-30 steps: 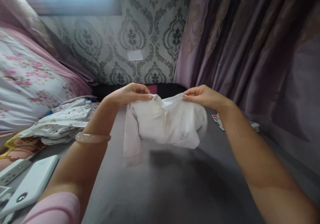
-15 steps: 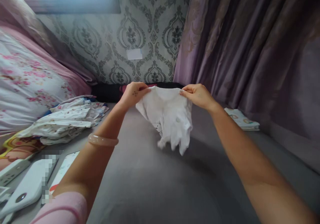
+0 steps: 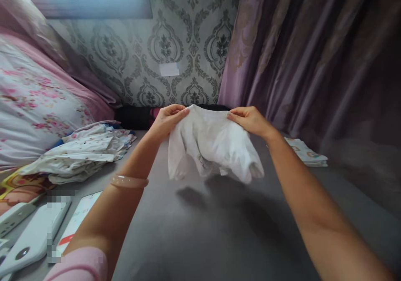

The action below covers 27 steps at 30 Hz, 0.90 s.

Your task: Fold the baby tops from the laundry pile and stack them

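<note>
Head view: pinching a white long-sleeved fabric garment (image 3: 216, 137) at frame centre between closed left fingers (image 3: 179, 115) and closed right fingers (image 3: 238, 118).

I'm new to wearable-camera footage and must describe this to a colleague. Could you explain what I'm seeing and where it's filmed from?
There is no machine here: these are a person's own bare hands, seen by a camera worn on the head, looking forward and down. That is why the forearms enter from the bottom.

The left hand and right hand each pinch the top edge of a white garment, which hangs above a grey surface.

On the left lie a pile of clothes, a power strip, a flat white device and a lit screen, partly hidden by the forearm. On the right is a small folded stack.
</note>
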Each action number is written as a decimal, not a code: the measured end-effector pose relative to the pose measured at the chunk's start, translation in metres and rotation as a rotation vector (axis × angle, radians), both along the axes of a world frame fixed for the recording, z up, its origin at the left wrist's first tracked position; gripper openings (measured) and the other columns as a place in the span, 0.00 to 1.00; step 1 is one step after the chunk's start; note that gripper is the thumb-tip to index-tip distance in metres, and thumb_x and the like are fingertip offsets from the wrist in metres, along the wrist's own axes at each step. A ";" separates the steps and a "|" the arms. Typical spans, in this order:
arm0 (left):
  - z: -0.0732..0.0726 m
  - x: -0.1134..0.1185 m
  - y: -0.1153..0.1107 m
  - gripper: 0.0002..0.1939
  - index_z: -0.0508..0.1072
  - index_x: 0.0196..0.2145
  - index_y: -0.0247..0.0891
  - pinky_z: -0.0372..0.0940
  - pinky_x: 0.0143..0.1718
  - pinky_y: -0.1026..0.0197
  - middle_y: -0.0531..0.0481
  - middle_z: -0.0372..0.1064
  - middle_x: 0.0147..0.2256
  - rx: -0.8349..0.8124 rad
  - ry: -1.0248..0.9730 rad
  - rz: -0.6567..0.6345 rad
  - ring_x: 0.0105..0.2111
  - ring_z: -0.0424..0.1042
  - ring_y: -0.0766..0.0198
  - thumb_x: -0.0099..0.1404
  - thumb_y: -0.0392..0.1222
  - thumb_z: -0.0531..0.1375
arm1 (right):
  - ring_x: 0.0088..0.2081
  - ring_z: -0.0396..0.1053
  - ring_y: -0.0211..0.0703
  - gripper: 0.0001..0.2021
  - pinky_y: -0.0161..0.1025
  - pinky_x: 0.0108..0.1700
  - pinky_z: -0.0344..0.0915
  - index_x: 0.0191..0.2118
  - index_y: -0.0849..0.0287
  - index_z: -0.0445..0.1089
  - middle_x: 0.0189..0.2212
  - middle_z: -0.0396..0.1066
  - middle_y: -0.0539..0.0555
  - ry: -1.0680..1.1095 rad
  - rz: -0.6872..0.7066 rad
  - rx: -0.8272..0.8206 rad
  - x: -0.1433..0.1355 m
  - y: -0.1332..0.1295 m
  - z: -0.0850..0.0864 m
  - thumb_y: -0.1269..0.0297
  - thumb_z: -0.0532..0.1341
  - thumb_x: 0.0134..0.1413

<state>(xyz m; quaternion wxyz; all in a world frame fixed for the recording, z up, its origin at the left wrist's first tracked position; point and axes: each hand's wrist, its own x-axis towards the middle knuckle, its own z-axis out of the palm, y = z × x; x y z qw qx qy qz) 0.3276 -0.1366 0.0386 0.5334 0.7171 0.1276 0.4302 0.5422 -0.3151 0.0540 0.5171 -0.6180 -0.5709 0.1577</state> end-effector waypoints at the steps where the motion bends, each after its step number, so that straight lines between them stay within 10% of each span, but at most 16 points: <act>1: -0.002 0.000 0.001 0.18 0.75 0.31 0.37 0.60 0.22 0.69 0.53 0.71 0.25 0.030 0.004 -0.004 0.22 0.66 0.71 0.50 0.54 0.69 | 0.30 0.72 0.42 0.21 0.38 0.32 0.68 0.36 0.57 0.77 0.30 0.76 0.52 0.005 -0.012 0.014 0.001 0.000 -0.001 0.44 0.67 0.44; 11: 0.003 0.002 -0.001 0.14 0.76 0.29 0.36 0.61 0.24 0.67 0.52 0.71 0.24 0.341 0.069 0.041 0.25 0.68 0.68 0.54 0.51 0.67 | 0.30 0.71 0.41 0.21 0.36 0.30 0.66 0.38 0.56 0.77 0.31 0.76 0.52 0.014 -0.013 -0.008 0.003 -0.003 -0.002 0.44 0.66 0.45; 27: 0.011 0.006 -0.014 0.13 0.75 0.28 0.35 0.60 0.24 0.68 0.53 0.69 0.24 0.373 0.041 0.063 0.25 0.67 0.69 0.56 0.49 0.66 | 0.33 0.70 0.43 0.22 0.37 0.32 0.65 0.35 0.56 0.77 0.31 0.76 0.52 -0.154 -0.090 0.119 0.012 0.005 -0.008 0.42 0.65 0.45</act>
